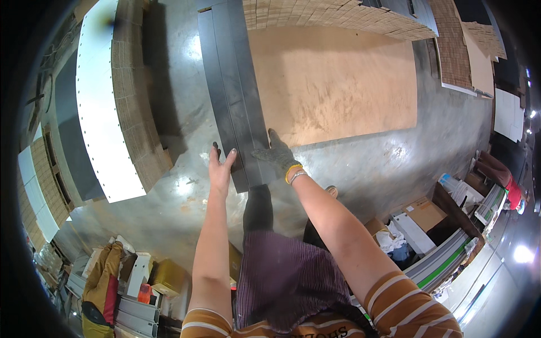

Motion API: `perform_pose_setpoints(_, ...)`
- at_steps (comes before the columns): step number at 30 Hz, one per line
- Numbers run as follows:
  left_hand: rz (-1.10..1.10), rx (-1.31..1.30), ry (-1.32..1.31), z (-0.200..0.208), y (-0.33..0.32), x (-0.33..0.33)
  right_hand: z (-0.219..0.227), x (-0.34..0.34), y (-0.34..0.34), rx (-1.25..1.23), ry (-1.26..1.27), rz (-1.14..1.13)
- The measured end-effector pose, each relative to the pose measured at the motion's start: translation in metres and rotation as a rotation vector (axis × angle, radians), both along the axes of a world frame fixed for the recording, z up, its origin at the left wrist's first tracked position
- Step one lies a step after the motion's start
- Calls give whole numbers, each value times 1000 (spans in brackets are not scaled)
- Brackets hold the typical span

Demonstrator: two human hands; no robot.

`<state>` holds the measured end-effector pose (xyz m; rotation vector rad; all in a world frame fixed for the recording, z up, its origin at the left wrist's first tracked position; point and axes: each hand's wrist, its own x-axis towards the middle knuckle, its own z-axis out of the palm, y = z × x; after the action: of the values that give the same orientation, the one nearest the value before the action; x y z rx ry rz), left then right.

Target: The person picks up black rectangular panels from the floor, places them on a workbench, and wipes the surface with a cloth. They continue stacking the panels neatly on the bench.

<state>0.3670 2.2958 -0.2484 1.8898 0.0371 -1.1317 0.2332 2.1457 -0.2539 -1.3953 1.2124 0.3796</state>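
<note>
Two long dark grey boards (231,79) lie side by side lengthwise in front of me, their near end by my leg. My bare left hand (220,169) is at their left edge, thumb and finger stretched apart, the thumb tip by the board. My right hand (277,159), in a grey knitted glove with a yellow cuff, is spread at the right edge. Its thumb reaches over the top surface and a finger points away along the side. The undersides of both hands are hidden.
A large tan sheet (344,84) lies right of the boards, with stacked brown panels (332,12) behind it. At the left stands a stack topped by a white panel (101,107). Cartons (424,213) and long profiles fill the right; trousers (104,281) lie at lower left.
</note>
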Motion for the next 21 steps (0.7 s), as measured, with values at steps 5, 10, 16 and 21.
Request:
perform_pose_setpoints(5,58,-227,163,-12,-28,3,-9,13,-5,28,2,-13)
perform_pose_setpoints(10,185,-197,195,-5,-35,-7,-28,7,0,78,-41,-39)
perform_pose_setpoints(16,191,-161,173,-10,-19,-1,-43,-1,-4,150,-89,-56)
perform_pose_setpoints(21,615,50,50,-3,58,-56,-50,-8,-10,165,-92,48)
